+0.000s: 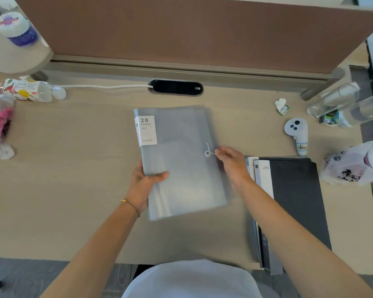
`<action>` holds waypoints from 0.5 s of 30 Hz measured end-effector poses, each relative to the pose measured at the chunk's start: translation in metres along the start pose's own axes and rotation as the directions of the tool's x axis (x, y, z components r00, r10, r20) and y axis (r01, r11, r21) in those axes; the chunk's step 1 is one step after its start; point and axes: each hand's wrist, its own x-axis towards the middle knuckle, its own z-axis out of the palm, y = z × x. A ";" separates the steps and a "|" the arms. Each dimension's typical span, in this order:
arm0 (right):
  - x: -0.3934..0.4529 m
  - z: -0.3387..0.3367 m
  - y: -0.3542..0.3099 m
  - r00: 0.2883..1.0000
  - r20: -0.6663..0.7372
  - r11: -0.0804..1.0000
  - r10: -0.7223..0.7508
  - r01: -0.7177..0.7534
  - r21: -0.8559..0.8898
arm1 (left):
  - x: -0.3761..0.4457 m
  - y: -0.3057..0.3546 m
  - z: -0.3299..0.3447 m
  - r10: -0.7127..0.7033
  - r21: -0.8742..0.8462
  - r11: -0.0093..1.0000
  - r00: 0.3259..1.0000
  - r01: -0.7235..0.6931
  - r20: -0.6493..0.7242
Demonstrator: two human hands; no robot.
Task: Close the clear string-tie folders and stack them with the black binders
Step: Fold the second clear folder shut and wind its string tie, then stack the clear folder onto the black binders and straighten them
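Observation:
A clear string-tie folder [181,160] with a white "20 POCKETS" label lies at the middle of the desk. My left hand [145,183] grips its lower left edge, thumb on top. My right hand [232,163] pinches the thin white string [211,152] that runs from the round button [207,153] on the folder's right side. The stack of black binders [293,203] lies to the right, partly under my right forearm, with a white-labelled spine showing on its left.
A brown partition [192,31] stands behind the desk [73,179], with a black cable port [176,87] and white cable in front. Bottles and a bag sit at the left. A white controller [296,132], crumpled paper, clear bottles and a plastic bag sit at the right.

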 end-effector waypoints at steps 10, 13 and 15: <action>-0.035 -0.099 0.002 0.914 -0.386 0.992 -0.124 0.108 -0.064 | -0.013 0.008 0.101 0.012 0.311 0.947 0.978 -0.079 0.210; -0.048 -0.143 0.011 0.890 -0.437 0.991 -0.132 0.105 -0.086 | -0.017 0.007 0.131 -0.013 0.427 0.901 0.980 -0.074 0.198; -0.056 -0.170 0.022 0.875 -0.470 0.993 -0.112 0.084 -0.082 | -0.022 0.002 0.150 0.003 0.469 0.877 0.976 -0.107 0.216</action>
